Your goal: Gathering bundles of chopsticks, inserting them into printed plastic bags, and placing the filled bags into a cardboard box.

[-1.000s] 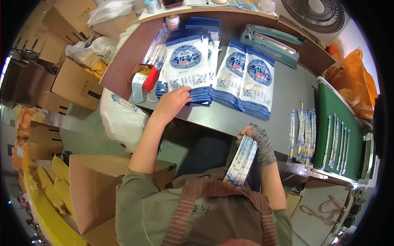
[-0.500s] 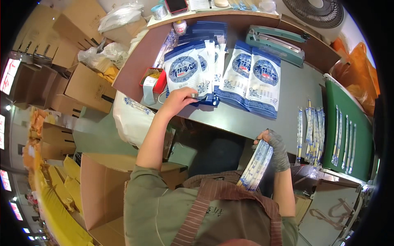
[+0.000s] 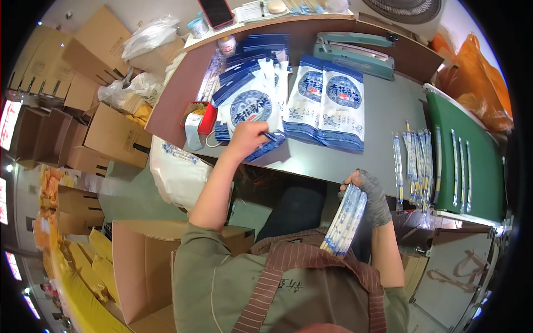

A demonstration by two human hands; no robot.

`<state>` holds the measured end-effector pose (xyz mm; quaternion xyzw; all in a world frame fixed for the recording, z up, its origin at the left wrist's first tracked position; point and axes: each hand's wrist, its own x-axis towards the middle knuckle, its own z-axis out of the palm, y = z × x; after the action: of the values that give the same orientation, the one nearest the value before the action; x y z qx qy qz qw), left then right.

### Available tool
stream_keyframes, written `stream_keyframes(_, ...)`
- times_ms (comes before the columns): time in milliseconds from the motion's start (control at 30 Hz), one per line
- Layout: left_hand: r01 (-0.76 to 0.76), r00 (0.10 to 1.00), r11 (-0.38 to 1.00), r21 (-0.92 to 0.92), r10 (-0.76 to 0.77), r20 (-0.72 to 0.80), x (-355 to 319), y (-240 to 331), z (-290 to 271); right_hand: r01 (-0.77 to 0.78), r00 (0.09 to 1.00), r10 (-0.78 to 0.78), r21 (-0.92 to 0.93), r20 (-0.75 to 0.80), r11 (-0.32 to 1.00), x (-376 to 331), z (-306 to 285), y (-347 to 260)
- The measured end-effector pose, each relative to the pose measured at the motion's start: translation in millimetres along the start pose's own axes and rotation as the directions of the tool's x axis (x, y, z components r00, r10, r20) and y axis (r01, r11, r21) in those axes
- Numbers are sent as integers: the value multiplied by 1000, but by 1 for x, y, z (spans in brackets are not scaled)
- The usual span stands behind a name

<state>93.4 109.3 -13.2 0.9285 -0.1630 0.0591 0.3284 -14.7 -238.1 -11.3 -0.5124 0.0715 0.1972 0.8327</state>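
Note:
My left hand is closed on the lower edge of a blue-and-white printed plastic pouch, its fingers pinching it. This pouch lies tilted on top of a fanned stack of like pouches at the left of the grey table. In my right hand, which wears a grey fingerless glove, is a bundle of wrapped chopsticks in blue-and-white sleeves. The bundle slants down in front of my apron, off the table's front edge. Two more pouch piles lie flat side by side, right of the left hand.
A teal bag sealer stands at the table's back. More wrapped sticks lie at the right, some on a green board. A red box sits at the left. An open carton stands beside me, and a phone rests on the shelf.
My left hand has drawn the top pouch toward me and rightward, tilting it on the stack. The right hand keeps its bundle. The whole view has shifted slightly.

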Motion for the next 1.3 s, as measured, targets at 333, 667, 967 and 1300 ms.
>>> stream_keyframes(333, -300, 926, 930, -210, 337, 170, -13, 52, 89, 13, 999, -13, 1, 44, 1000, -4, 1, 4)
stream_keyframes(667, -346, 938, 938, -20, 346, -22, -64, 54, 72, 2, 999, -5, 83, 42, 997, -12, -3, 8)
stream_keyframes(967, 64, 998, 937, -344, -54, 37, -62, 34, 72, 36, 996, -44, 103, 82, 994, -17, -5, 10)
stream_keyframes(1300, 182, 973, 951, -251, -136, 189, -39, 59, 78, 82, 990, -84, 23, 109, 996, -14, 13, 7)
